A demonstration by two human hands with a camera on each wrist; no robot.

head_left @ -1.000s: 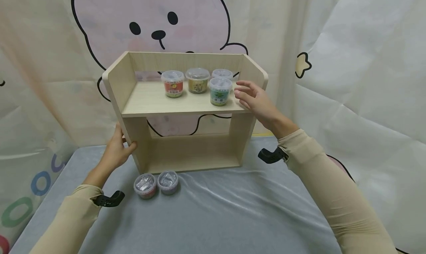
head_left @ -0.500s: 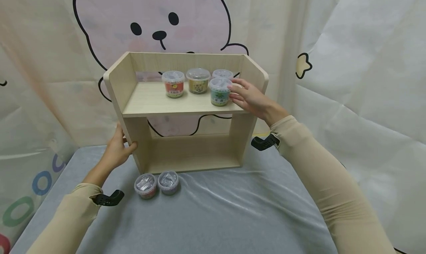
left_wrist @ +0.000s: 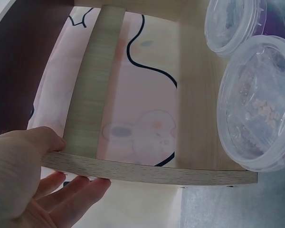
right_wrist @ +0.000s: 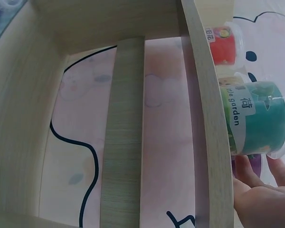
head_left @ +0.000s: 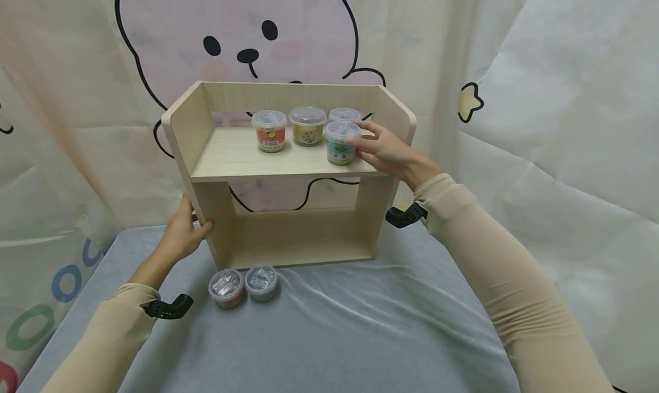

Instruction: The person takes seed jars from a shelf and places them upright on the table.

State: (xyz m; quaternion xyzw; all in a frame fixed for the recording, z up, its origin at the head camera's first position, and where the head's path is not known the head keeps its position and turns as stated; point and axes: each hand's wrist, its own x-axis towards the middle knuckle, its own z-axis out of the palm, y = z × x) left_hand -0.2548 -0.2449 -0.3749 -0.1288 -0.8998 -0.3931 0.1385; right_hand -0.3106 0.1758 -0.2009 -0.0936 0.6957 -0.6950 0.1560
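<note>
In the head view, a wooden shelf unit (head_left: 288, 170) is seen standing on a grey cloth-covered table (head_left: 334, 336). Its left side panel is gripped low down by the left hand (head_left: 182, 233), the thumb at the front edge and the fingers behind it. The right hand (head_left: 383, 150) is laid against the green-labelled cup (head_left: 340, 143) near the right end of the upper board, the fingers lightly curled to its side (whether it is fully clasped cannot be told from here). Behind and to the left are set a red-labelled cup (head_left: 269, 131), a yellow-labelled cup (head_left: 307, 126) and a further cup (head_left: 344, 115). Two small lidded cups (head_left: 243, 284) are set side by side on the cloth, just before the unit's left foot.

In the left wrist view, the panel's edge (left_wrist: 147, 173) is pinched between thumb and fingers.

In the right wrist view, the green cup (right_wrist: 256, 118) is shown upon the board, with fingertips (right_wrist: 256, 175) touching its side.
</note>
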